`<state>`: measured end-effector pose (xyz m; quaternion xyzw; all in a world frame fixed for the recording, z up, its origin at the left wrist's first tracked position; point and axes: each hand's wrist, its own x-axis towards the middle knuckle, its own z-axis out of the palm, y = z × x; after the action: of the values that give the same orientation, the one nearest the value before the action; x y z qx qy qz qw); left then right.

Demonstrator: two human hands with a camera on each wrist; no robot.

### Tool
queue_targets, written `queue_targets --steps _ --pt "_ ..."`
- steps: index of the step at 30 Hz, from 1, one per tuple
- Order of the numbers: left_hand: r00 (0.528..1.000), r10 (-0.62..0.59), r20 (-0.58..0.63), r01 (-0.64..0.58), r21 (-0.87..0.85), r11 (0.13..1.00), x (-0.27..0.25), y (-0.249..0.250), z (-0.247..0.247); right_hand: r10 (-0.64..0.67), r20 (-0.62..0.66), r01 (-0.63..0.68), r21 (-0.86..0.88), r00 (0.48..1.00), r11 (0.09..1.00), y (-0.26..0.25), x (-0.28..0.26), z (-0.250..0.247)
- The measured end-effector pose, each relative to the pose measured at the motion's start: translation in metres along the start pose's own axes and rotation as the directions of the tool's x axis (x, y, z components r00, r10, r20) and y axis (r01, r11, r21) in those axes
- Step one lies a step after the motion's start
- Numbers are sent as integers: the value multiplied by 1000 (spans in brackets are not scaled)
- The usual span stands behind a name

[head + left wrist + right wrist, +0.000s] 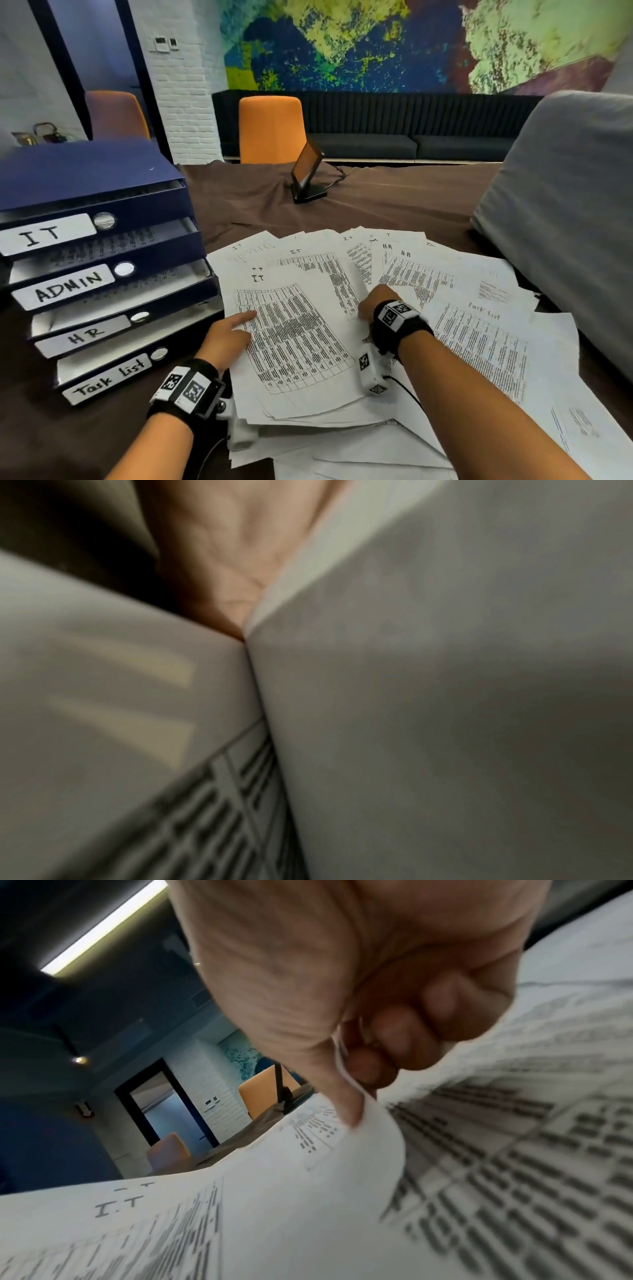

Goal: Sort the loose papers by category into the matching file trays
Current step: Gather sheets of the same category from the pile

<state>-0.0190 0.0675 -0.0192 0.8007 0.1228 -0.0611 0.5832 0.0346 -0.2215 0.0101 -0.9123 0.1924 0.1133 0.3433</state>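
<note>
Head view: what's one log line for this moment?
left hand: presses IT sheet | right hand: pinches sheet edge | IT tray: unreached

An office meeting room: stacked blue file trays (102, 246) labelled IT, ADMIN, HR and Task list, printed papers (342, 325) spread over a cloth-covered table (394, 202), orange chairs (270, 128), a long dark bench sofa (411, 137) (under a colourful mural (376, 44)).
</note>
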Motion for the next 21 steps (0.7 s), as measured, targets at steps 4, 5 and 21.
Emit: queue_targets --steps 4,5,21 --pt "1000 9 24 -7 -46 999 0 2 0 13 -203 12 125 979 992 5 4 -30" --pt "1000 10 23 -9 -59 998 -1 3 0 27 -237 24 209 971 978 7 5 -41" --pt "998 -50 -27 45 -171 984 3 2 6 -115 83 28 679 990 734 42 -51 -39"
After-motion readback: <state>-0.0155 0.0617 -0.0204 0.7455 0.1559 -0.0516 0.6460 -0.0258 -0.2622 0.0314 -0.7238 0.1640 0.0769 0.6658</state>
